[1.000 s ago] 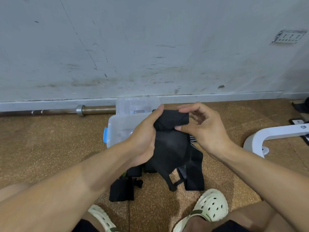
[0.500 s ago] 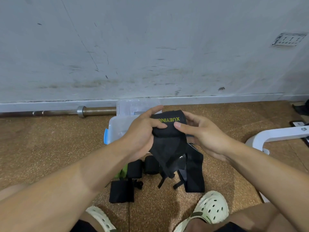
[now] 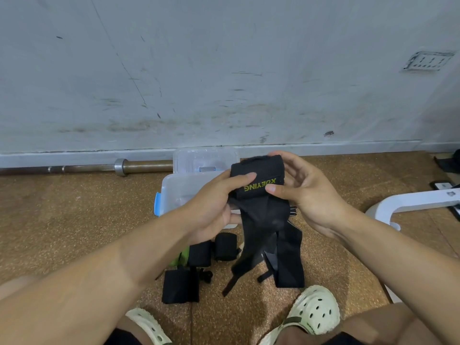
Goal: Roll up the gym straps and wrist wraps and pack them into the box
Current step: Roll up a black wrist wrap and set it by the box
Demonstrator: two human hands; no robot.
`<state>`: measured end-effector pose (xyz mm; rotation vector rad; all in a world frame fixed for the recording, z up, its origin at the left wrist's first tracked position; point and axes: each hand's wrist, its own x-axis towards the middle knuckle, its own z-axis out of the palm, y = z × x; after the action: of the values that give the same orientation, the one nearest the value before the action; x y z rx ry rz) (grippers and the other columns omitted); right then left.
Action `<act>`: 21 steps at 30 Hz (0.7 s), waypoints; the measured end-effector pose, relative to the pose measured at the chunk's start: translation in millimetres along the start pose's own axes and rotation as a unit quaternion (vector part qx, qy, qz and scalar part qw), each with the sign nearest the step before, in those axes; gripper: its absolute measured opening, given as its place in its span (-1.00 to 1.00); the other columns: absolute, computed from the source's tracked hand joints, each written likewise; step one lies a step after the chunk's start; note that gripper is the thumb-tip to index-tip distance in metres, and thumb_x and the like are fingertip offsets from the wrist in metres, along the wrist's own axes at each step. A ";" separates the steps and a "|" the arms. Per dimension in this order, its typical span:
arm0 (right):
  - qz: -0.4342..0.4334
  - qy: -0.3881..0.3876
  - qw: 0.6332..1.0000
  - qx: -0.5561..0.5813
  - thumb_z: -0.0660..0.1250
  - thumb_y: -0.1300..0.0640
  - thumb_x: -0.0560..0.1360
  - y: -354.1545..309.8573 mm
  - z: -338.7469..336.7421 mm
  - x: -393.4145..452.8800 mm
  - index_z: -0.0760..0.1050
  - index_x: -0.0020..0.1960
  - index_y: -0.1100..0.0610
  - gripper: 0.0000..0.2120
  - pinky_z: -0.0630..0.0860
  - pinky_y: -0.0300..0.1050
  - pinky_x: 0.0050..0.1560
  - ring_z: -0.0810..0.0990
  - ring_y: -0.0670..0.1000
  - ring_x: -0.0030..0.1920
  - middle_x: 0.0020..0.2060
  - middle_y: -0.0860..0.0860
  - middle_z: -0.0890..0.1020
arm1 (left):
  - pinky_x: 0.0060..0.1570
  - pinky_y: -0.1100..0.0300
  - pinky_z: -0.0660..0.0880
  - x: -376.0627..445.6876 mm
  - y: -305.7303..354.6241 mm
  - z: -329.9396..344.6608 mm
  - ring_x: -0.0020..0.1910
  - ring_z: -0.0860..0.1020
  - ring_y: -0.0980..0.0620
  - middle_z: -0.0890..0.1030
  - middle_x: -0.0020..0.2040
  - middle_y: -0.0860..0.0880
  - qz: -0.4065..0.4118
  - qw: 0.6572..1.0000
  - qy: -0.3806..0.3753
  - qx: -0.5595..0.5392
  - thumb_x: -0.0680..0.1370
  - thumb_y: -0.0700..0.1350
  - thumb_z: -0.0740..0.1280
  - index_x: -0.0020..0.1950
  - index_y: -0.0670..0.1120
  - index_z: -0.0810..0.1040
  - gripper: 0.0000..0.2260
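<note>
A black wrist wrap (image 3: 258,180) with yellow lettering is held up in front of me, its top rolled and its loose tail hanging toward the floor. My left hand (image 3: 216,207) grips the roll's left side with the thumb across its front. My right hand (image 3: 301,192) holds the right side, thumb on the front and fingers curled behind. Behind the hands stands the clear plastic box (image 3: 179,192) with a blue latch, mostly hidden. On the floor below lie two rolled black wraps (image 3: 214,249), a flat black wrap (image 3: 180,286) and a loose black strap (image 3: 290,265).
The clear box lid (image 3: 199,158) leans by the wall behind the box. A barbell (image 3: 99,168) lies along the baseboard at left. A white bench foot (image 3: 408,202) stands at right. My feet in pale clogs (image 3: 313,312) are at the bottom, on cork floor.
The roll at the top of the wrap has grown and turned, so the yellow lettering now faces me. Both hands have shifted round it, and the hanging tail has shortened.
</note>
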<state>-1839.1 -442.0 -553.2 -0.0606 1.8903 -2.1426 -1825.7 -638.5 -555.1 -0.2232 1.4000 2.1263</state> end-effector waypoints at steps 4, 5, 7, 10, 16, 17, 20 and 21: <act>-0.028 0.001 1.000 -0.008 0.45 0.53 0.38 -1.5 -1.3 -0.6 0.57 0.22 0.11 -0.49 0.65 -0.12 0.11 0.69 0.00 0.17 0.14 0.00 0.71 | -0.01 0.00 0.65 0.2 3.3 1.7 0.03 0.70 -0.05 0.71 0.12 -0.11 0.015 0.999 0.011 -0.032 0.46 0.01 0.43 0.37 -0.12 0.54 -0.51; -0.036 0.000 0.999 -0.014 0.45 0.54 0.37 -1.7 -2.0 -1.1 0.57 0.18 0.11 -0.50 0.65 -0.14 0.09 0.69 -0.01 0.16 0.13 0.02 0.71 | 0.04 -0.01 0.66 0.2 4.7 2.2 0.04 0.70 -0.05 0.71 0.12 -0.12 0.013 0.999 0.014 -0.049 0.44 0.04 0.43 0.35 -0.14 0.55 -0.49; -0.048 0.002 0.998 -0.036 0.46 0.56 0.36 -1.5 -2.7 -1.6 0.58 0.14 0.11 -0.51 0.64 -0.15 0.08 0.69 -0.01 0.16 0.14 0.05 0.70 | 0.08 0.00 0.66 0.7 6.1 2.0 0.04 0.69 -0.06 0.71 0.08 -0.12 0.010 0.996 0.016 -0.083 0.43 0.02 0.44 0.29 -0.16 0.58 -0.53; -0.035 -0.014 0.998 -0.049 0.46 0.56 0.35 -4.2 -5.6 -0.4 0.59 0.13 0.12 -0.52 0.63 -0.16 0.08 0.68 -0.01 0.17 0.13 0.06 0.71 | 0.08 0.04 0.66 1.6 6.7 -0.4 0.06 0.67 -0.07 0.69 0.09 -0.15 0.007 0.994 0.019 -0.108 0.42 -0.08 0.45 0.34 -0.21 0.54 -0.50; 0.075 -0.061 0.995 0.026 0.41 0.11 0.45 -19.7 -12.3 0.1 0.57 0.31 0.13 -0.58 0.64 -0.03 0.14 0.65 0.13 0.20 0.24 0.12 0.68 | 0.00 0.04 0.67 3.4 10.5 -5.5 0.01 0.69 -0.08 0.70 0.04 -0.17 0.034 0.996 0.015 -0.087 0.37 -0.19 0.47 0.21 -0.20 0.56 -0.58; 0.084 -0.056 0.995 0.014 0.40 0.06 0.47 -19.3 -12.0 -0.1 0.55 0.35 0.11 -0.54 0.64 0.02 0.16 0.65 0.14 0.25 0.26 0.11 0.67 | 0.01 0.02 0.67 3.5 10.9 -5.9 0.01 0.70 -0.09 0.70 0.03 -0.16 0.038 0.996 0.015 -0.081 0.36 -0.21 0.47 0.20 -0.19 0.57 -0.60; 0.126 -0.083 0.988 -0.019 0.41 -0.02 0.48 -17.2 -10.2 -2.9 0.53 0.39 0.08 -0.50 0.62 0.13 0.23 0.66 0.15 0.25 0.25 0.12 0.67 | 0.06 -0.04 0.66 4.1 11.8 -7.2 0.06 0.69 -0.13 0.69 0.06 -0.16 0.038 0.998 0.013 -0.048 0.34 -0.24 0.49 0.21 -0.19 0.60 -0.56; 0.134 -0.086 0.987 -0.019 0.43 -0.01 0.47 -16.6 -9.7 -3.6 0.53 0.39 0.07 -0.50 0.62 0.14 0.22 0.67 0.16 0.24 0.24 0.12 0.68 | 0.06 -0.04 0.66 4.0 11.4 -7.3 0.07 0.69 -0.13 0.69 0.07 -0.16 0.036 0.998 0.016 -0.043 0.32 -0.26 0.50 0.21 -0.19 0.62 -0.55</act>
<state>-1840.7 -430.1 -537.7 0.0016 1.7322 -1.8618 -1836.4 -646.7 -551.1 -0.2443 1.3546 2.2533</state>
